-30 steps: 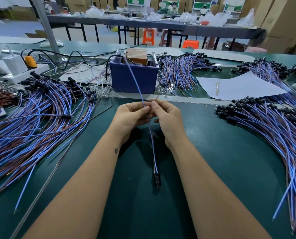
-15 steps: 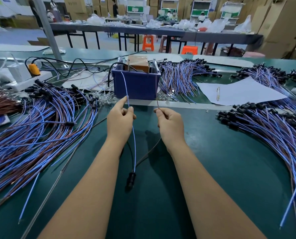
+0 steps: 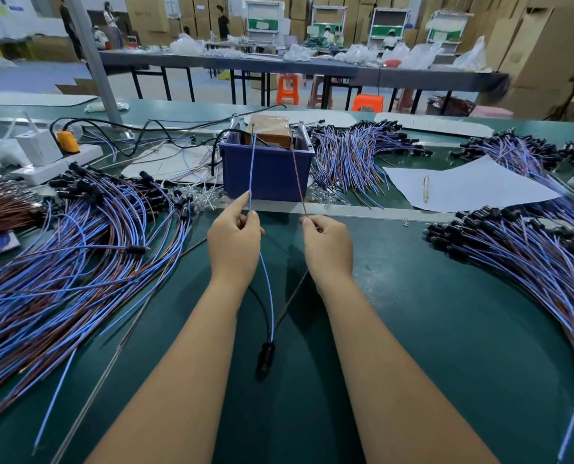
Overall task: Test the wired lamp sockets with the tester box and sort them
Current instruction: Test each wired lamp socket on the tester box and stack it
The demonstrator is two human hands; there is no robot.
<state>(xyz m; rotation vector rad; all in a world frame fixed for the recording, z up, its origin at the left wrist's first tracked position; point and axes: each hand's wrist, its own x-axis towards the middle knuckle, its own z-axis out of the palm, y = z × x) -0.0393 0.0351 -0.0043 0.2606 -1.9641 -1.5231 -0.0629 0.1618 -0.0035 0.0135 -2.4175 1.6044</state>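
My left hand [image 3: 234, 242] pinches the blue wire [image 3: 252, 169] of one lamp socket, and my right hand [image 3: 327, 244] pinches its brown wire [image 3: 297, 175]. Both wire ends reach up to the top of the blue tester box [image 3: 267, 169], which holds a brown block between two metal clips. The black socket [image 3: 266, 354] hangs from the wires near the green table [image 3: 412, 329] between my forearms.
A big heap of blue and brown wired sockets [image 3: 78, 256] lies at the left, another heap [image 3: 530, 262] at the right, a third [image 3: 356, 155] behind the box. A white sheet with a pen [image 3: 426, 192] lies right of the box. A power strip [image 3: 54, 159] sits at the far left.
My hands have moved apart from each other and spread the two wires. The wire ends have risen to the tester box's top, and the socket has swung left beneath my hands.
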